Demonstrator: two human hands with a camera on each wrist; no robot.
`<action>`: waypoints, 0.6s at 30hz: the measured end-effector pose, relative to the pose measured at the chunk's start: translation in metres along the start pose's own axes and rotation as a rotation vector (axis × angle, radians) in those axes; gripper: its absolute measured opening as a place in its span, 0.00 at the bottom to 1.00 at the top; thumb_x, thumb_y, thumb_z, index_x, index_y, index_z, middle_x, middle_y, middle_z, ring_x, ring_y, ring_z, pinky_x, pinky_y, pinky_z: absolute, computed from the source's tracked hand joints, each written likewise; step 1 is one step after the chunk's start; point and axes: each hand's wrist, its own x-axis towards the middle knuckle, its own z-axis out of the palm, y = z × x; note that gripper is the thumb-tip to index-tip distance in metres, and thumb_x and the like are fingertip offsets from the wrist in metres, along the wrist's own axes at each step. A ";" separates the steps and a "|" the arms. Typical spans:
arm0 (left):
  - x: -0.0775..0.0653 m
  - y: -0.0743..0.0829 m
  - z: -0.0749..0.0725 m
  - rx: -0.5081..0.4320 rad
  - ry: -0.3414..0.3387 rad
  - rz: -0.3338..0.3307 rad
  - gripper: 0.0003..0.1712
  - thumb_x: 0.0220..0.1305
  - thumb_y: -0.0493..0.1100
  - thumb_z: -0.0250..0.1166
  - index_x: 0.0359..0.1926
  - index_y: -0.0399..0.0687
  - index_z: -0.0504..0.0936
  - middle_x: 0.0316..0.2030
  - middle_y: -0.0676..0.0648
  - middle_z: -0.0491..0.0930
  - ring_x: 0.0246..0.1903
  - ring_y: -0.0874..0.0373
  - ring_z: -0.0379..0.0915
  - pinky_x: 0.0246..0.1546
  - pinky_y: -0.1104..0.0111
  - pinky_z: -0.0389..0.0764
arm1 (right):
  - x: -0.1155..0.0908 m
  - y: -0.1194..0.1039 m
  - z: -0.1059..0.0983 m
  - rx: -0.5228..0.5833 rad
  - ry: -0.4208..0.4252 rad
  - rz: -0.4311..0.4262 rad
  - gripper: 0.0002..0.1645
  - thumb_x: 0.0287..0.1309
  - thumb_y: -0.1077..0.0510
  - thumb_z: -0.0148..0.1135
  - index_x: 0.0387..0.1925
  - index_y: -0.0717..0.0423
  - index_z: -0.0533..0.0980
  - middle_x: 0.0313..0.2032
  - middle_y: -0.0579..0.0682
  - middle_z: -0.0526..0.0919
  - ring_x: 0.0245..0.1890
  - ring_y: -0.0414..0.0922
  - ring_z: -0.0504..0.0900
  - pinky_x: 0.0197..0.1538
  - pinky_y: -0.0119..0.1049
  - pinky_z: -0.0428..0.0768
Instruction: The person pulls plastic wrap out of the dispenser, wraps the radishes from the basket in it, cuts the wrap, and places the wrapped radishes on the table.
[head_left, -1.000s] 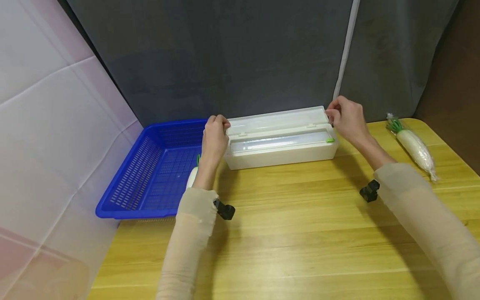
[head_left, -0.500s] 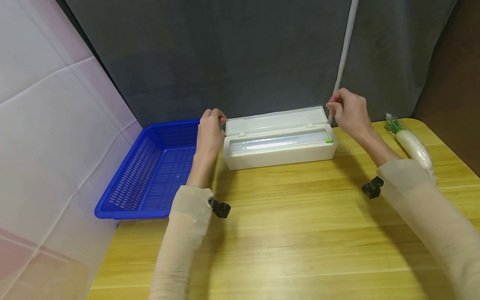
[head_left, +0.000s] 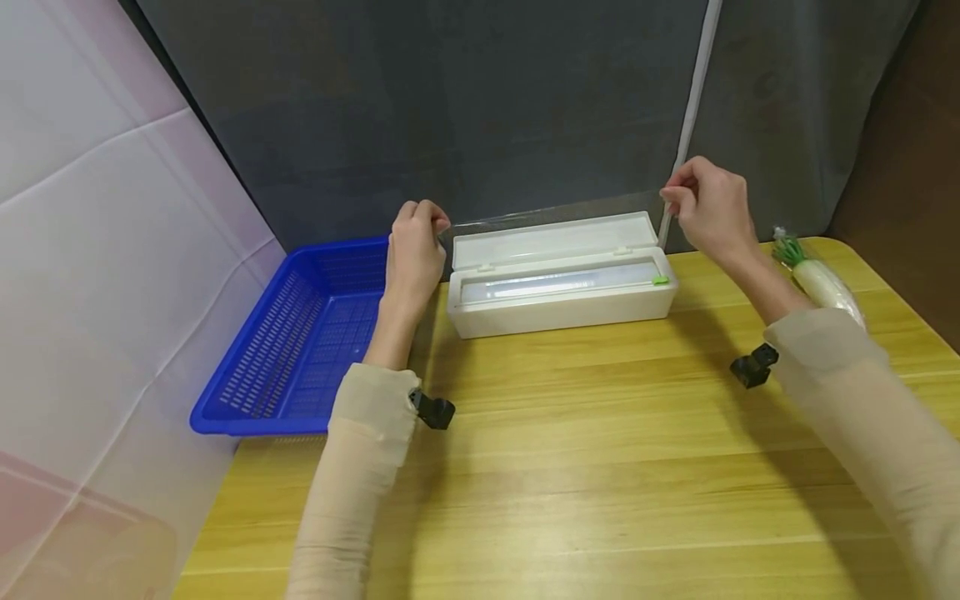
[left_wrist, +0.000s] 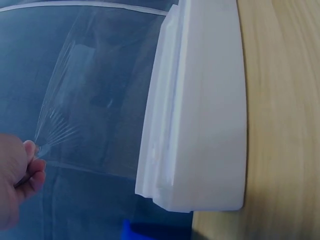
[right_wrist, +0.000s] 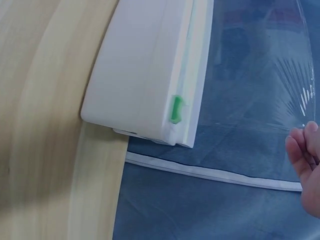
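A white plastic wrap dispenser box (head_left: 562, 312) stands at the back of the table with its lid (head_left: 555, 242) tipped back. Clear plastic wrap (left_wrist: 100, 100) stretches from the box up to both hands. My left hand (head_left: 415, 254) pinches one corner of the film, and creases fan out from the fingertips in the left wrist view. The opposite corner is pinched by my right hand (head_left: 712, 208), higher and to the right of the box. A small green slider (right_wrist: 176, 109) sits at the box's right end.
To the left of the box is a blue plastic basket (head_left: 300, 333). A wrapped white radish (head_left: 821, 279) with green stems lies at the right, partly behind the right forearm. A grey curtain (head_left: 480, 108) hangs behind the table (head_left: 562, 467).
Both hands have risen and moved slightly apart, away from the box. More clear film now shows above the lid. The box has stayed in place.
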 end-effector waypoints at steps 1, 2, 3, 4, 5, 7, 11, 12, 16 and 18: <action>0.001 0.001 -0.001 -0.001 0.004 0.002 0.06 0.71 0.31 0.60 0.37 0.32 0.82 0.38 0.36 0.77 0.42 0.39 0.79 0.45 0.51 0.79 | 0.001 -0.001 -0.001 0.001 0.003 0.001 0.09 0.73 0.62 0.56 0.45 0.66 0.76 0.39 0.60 0.83 0.31 0.42 0.78 0.35 0.16 0.72; 0.001 0.002 -0.002 -0.002 0.008 0.004 0.06 0.71 0.31 0.60 0.37 0.32 0.81 0.38 0.36 0.77 0.42 0.39 0.79 0.45 0.51 0.79 | 0.001 -0.001 -0.002 0.001 0.006 -0.001 0.09 0.73 0.62 0.56 0.45 0.66 0.76 0.39 0.60 0.83 0.30 0.41 0.78 0.36 0.16 0.72; 0.002 0.003 -0.003 -0.004 0.012 0.006 0.06 0.71 0.31 0.60 0.37 0.32 0.81 0.38 0.36 0.77 0.42 0.39 0.79 0.45 0.51 0.79 | 0.002 -0.002 -0.003 0.001 0.009 -0.001 0.09 0.73 0.62 0.56 0.45 0.66 0.76 0.39 0.60 0.83 0.29 0.40 0.78 0.36 0.16 0.72; 0.002 0.003 -0.004 -0.006 0.017 0.009 0.06 0.71 0.32 0.60 0.37 0.32 0.81 0.38 0.36 0.77 0.42 0.39 0.79 0.45 0.51 0.79 | 0.003 -0.003 -0.004 0.001 0.014 -0.002 0.09 0.73 0.62 0.56 0.45 0.66 0.76 0.39 0.60 0.83 0.29 0.38 0.77 0.36 0.16 0.73; 0.003 0.004 -0.005 -0.008 0.021 0.014 0.06 0.71 0.32 0.60 0.38 0.32 0.81 0.38 0.36 0.77 0.42 0.39 0.79 0.45 0.51 0.79 | 0.004 -0.003 -0.005 0.000 0.019 -0.003 0.09 0.73 0.62 0.56 0.45 0.66 0.76 0.39 0.60 0.83 0.29 0.37 0.76 0.36 0.16 0.73; 0.004 0.005 -0.007 -0.015 0.029 0.022 0.06 0.72 0.32 0.60 0.37 0.32 0.81 0.38 0.36 0.77 0.42 0.39 0.79 0.44 0.51 0.79 | 0.005 -0.004 -0.007 0.000 0.031 -0.009 0.09 0.73 0.62 0.56 0.45 0.66 0.76 0.39 0.60 0.84 0.28 0.35 0.76 0.36 0.17 0.73; 0.006 0.006 -0.009 -0.028 0.050 0.045 0.07 0.72 0.33 0.60 0.38 0.31 0.81 0.38 0.36 0.77 0.42 0.39 0.79 0.44 0.52 0.79 | 0.007 -0.007 -0.011 0.007 0.049 -0.006 0.08 0.72 0.61 0.57 0.43 0.63 0.77 0.39 0.60 0.84 0.27 0.31 0.74 0.37 0.17 0.74; 0.007 0.007 -0.010 -0.031 0.057 0.049 0.07 0.72 0.33 0.60 0.38 0.31 0.81 0.38 0.36 0.77 0.42 0.39 0.79 0.44 0.52 0.79 | 0.007 -0.008 -0.012 0.009 0.054 -0.007 0.07 0.72 0.61 0.57 0.43 0.63 0.77 0.39 0.60 0.84 0.27 0.31 0.74 0.38 0.18 0.74; 0.009 0.009 -0.014 -0.037 0.086 0.070 0.08 0.72 0.34 0.60 0.38 0.31 0.81 0.38 0.36 0.77 0.42 0.39 0.79 0.44 0.52 0.80 | 0.010 -0.011 -0.017 0.014 0.065 -0.010 0.08 0.73 0.60 0.56 0.44 0.63 0.77 0.40 0.60 0.84 0.27 0.28 0.73 0.39 0.18 0.75; 0.009 0.011 -0.016 -0.039 0.098 0.080 0.08 0.72 0.34 0.60 0.38 0.31 0.81 0.38 0.36 0.76 0.41 0.39 0.79 0.44 0.51 0.80 | 0.011 -0.013 -0.020 0.016 0.069 -0.015 0.10 0.73 0.60 0.56 0.45 0.65 0.77 0.41 0.60 0.84 0.27 0.27 0.73 0.39 0.17 0.74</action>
